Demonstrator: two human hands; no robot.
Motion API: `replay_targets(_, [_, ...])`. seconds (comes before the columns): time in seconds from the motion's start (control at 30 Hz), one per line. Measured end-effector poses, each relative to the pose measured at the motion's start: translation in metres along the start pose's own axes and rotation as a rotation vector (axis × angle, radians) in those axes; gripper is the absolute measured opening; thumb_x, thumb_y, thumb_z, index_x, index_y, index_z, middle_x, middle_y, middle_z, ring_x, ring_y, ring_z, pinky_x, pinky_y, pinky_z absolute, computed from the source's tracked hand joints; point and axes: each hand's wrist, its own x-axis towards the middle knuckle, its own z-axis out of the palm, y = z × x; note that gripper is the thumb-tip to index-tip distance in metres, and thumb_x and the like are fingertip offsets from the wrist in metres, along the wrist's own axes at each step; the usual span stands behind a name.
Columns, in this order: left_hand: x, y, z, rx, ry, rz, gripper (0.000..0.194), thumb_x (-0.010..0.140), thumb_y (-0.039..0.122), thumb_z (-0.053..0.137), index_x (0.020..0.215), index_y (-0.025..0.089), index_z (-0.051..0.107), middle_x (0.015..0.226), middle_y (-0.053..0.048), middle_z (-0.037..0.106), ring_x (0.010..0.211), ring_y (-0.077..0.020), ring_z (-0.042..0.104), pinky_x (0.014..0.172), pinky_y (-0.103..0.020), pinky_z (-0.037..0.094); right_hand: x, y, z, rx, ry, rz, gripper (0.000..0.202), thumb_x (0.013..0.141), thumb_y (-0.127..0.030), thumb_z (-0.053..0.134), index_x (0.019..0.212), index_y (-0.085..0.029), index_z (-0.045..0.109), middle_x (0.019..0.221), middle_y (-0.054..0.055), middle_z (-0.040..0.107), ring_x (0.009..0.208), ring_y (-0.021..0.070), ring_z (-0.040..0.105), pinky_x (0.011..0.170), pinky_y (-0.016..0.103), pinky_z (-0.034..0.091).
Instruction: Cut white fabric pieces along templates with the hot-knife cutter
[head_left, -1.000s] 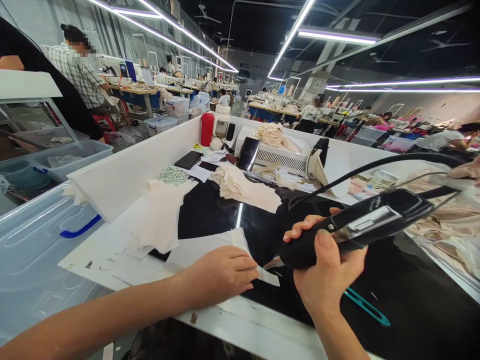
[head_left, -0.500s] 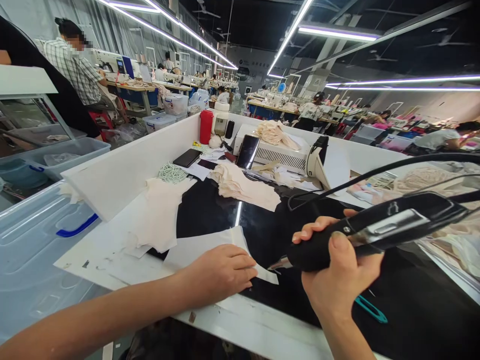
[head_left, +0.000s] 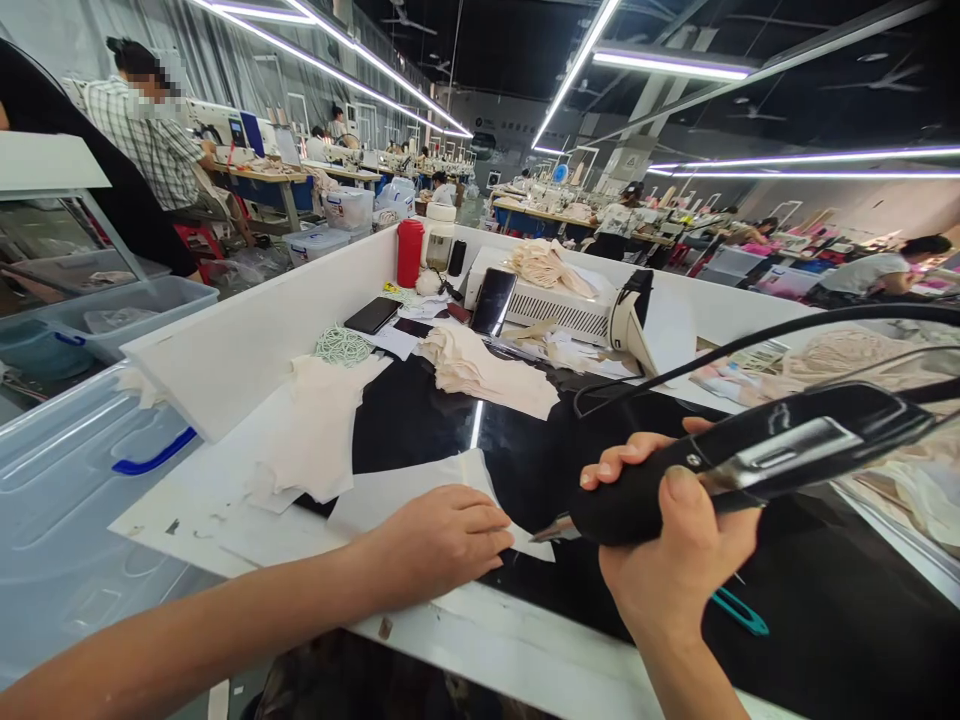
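My left hand lies flat on a white fabric piece, its fingers near the right end. That piece rests on a glossy black work surface. In my right hand is a black corded handheld tool with a narrow pointed metal tip. The tip is at the fabric's right corner, just beyond my left fingertips; I cannot tell whether it touches. Ahead of my hands lies a stack of cream fabric pieces, and more cream pieces lie to the left.
A teal plastic loop-shaped tool lies right of my right wrist. The tool's black cable arches over the table's right side. Phones, a green cord bundle and a white machine stand at the back. Clear bins are at left.
The tool's tip has shifted slightly left and down, closer to my left fingers, at the fabric corner. My left hand stays in place on the fabric.
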Motion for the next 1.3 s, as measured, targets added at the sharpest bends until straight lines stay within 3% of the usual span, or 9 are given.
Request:
replay_targets(0.2, [0.003,0.000,-0.002,0.005,-0.003,0.004,0.018,0.106,0.022,0.057,0.119,0.014,0.067,0.113,-0.004,0.075,0.110,-0.0155,0.068,0.108,-0.031,0.053,-0.008,0.002,0.003,0.008,-0.060,0.004,0.042,0.079,-0.031,0.082,0.112,-0.026,0.059,0.076,-0.004,0.065,0.057,0.0136,0.060,0.050,0.028,0.057])
replay_targets(0.97, [0.000,0.000,-0.004,-0.010,-0.006,0.014,0.019,0.106,0.020,0.057,0.120,0.012,0.067,0.117,-0.008,0.074,0.112,-0.0198,0.069,0.108,-0.034,0.054,-0.005,0.000,-0.009,-0.046,-0.011,-0.005,0.044,0.077,-0.032,0.084,0.112,-0.026,0.059,0.076,-0.004,0.065,0.058,0.0154,0.060,0.049,0.030,0.057])
replay_targets(1.13, [-0.001,-0.003,-0.018,-0.111,0.018,-0.111,0.025,0.108,0.024,0.054,0.127,0.014,0.066,0.130,-0.011,0.071,0.121,-0.0210,0.067,0.109,-0.036,0.054,0.001,0.005,-0.012,-0.046,-0.015,-0.022,0.045,0.078,-0.034,0.084,0.113,-0.026,0.059,0.078,-0.004,0.065,0.059,0.0147,0.060,0.051,0.029,0.056])
replay_targets(1.3, [-0.005,-0.011,-0.036,-0.142,-0.027,-0.207,0.027,0.111,0.024,0.046,0.116,0.015,0.072,0.119,-0.008,0.073,0.110,-0.0197,0.069,0.100,-0.034,0.058,0.010,0.014,-0.021,-0.061,-0.052,-0.056,0.041,0.084,-0.033,0.081,0.118,-0.026,0.058,0.082,-0.004,0.066,0.061,0.0145,0.061,0.053,0.030,0.056])
